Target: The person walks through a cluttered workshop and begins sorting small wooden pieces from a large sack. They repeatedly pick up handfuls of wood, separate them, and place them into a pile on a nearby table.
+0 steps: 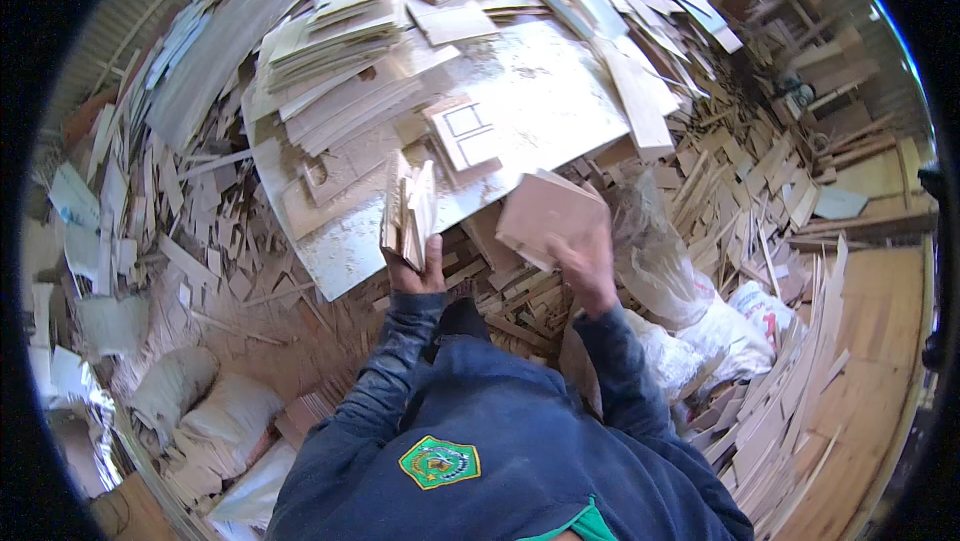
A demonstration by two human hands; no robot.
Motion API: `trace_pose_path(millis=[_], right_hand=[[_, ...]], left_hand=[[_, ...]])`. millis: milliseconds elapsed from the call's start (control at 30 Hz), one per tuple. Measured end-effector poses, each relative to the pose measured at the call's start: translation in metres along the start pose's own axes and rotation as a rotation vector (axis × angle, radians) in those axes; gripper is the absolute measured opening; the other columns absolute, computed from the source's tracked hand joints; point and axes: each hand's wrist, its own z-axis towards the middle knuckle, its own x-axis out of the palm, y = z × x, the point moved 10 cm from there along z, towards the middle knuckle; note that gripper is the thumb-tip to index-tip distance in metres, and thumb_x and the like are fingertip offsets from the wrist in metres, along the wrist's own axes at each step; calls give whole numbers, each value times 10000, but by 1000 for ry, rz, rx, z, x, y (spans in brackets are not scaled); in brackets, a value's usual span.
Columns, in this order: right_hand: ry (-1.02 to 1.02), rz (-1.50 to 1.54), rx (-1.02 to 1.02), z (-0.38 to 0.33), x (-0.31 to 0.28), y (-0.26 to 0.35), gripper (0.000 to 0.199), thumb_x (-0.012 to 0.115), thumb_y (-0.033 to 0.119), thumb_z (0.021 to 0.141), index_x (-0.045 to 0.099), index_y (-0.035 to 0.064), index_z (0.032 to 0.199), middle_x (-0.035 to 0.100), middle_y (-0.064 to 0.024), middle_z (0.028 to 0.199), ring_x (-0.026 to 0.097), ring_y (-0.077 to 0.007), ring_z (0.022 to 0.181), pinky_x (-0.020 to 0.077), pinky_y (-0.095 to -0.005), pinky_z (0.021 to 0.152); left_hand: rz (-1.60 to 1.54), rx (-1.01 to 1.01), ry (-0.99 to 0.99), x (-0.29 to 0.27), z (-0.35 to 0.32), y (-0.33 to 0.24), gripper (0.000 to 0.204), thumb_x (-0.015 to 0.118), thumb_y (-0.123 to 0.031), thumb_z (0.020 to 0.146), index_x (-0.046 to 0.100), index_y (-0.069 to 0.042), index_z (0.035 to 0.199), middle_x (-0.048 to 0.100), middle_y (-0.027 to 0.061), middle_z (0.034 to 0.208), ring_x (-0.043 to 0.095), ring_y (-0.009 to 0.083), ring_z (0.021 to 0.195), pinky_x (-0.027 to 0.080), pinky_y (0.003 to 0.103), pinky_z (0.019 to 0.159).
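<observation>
the right hand [585, 266] is blurred, its finger outlines smeared, and any fingers beneath the square wood pieces [545, 216] are hidden; how many pieces it holds is hard to say. most of the left hand's [415, 271] fingers are hidden behind the upright wood strips [408, 206]. stacked sheets cover much of the white tabletop [540, 71]. the dark shirt [480, 411] is cut off by the lower edge, and its badge's [440, 463] finer details are too small to tell.
</observation>
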Motion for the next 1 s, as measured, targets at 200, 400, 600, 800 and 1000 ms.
trace_pose_path(millis=[200, 400, 600, 800, 1000], right_hand=[[530, -377, 342, 58, 183, -29, 901, 658, 176, 789, 113, 12, 1489, 413, -327, 1371, 494, -417, 1216, 455, -415, 982], [489, -408, 22, 55, 223, -23, 844, 604, 133, 857, 97, 93, 1531, 470, -300, 1345, 539, -407, 1177, 478, -423, 932], [513, -244, -79, 41, 211, -6, 685, 547, 70, 870, 285, 138, 1500, 470, -246, 1348, 508, -426, 1202, 443, -428, 986], [521, -185, -80, 18, 201, -25, 488, 560, 16, 830, 425, 31, 1300, 319, -302, 1404, 408, -474, 1281, 493, -420, 939], [854, -61, -149, 9, 204, -37, 581, 635, -34, 718, 382, 57, 1232, 84, -296, 1498, 262, -528, 1349, 451, -435, 1019]], left_hand=[[2, -184, -67, -24, 18, 84, 822, 746, -221, 824, 249, 17, 1433, 408, 197, 1337, 447, 300, 1225, 378, 394, 1032], [-241, -124, -11, -40, 14, 71, 829, 584, -480, 899, 252, 46, 1447, 401, 196, 1398, 410, 293, 1292, 312, 392, 1093], [-303, -206, -36, -36, 24, 69, 706, 489, -417, 940, 292, 45, 1437, 421, 186, 1400, 426, 276, 1285, 315, 372, 1092], [-318, -267, -126, -38, 31, 57, 601, 393, -355, 981, 333, 43, 1427, 442, 175, 1401, 443, 260, 1278, 317, 351, 1092], [-42, -292, -243, -21, 32, 33, 565, 400, -420, 1025, 379, -10, 1413, 521, 128, 1323, 508, 214, 1183, 404, 333, 1013]])
